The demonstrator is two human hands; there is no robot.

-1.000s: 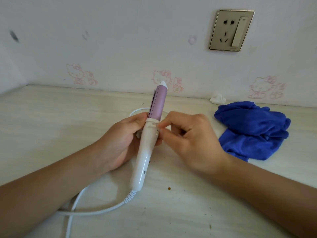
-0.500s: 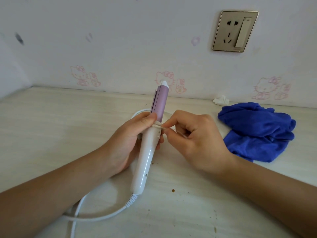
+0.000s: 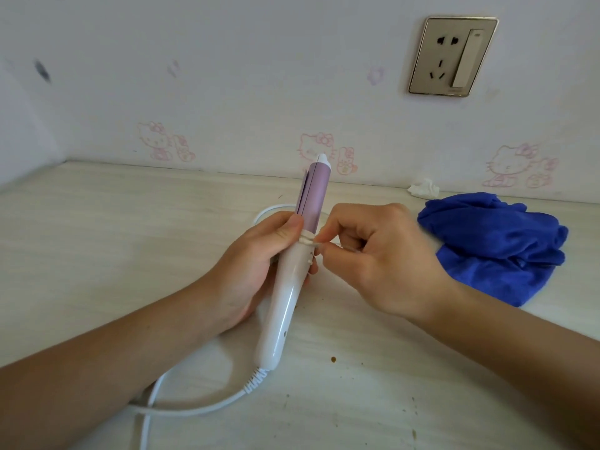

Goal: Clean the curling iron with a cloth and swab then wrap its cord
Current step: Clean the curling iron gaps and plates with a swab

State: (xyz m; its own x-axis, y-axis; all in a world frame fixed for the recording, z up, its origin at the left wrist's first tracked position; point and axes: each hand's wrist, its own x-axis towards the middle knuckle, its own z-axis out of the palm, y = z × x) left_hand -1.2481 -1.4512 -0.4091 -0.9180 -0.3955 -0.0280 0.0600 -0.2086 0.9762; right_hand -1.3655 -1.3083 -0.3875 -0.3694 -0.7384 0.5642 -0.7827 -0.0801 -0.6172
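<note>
Item 1, L grip (image 3: 259, 264): your left hand wrapped around the white-handled, lilac-barrelled curling iron (image 3: 293, 264), held nearly upright above the pale wood-grain bench (image 3: 97, 254).
Item 2, R grip (image 3: 373, 254): fingertips pinched on a thin white cotton swab (image 3: 308, 242), laid across the seam where handle meets barrel.
Item 3, crumpled blue cloth (image 3: 493, 245): on bench to your right, apart from the iron.
Item 4, white power cord (image 3: 194, 407): loose, looping over bench, unwrapped.
Status, est.: swab step in progress; cloth step prob. done, can't confirm; cord wrap left.
</note>
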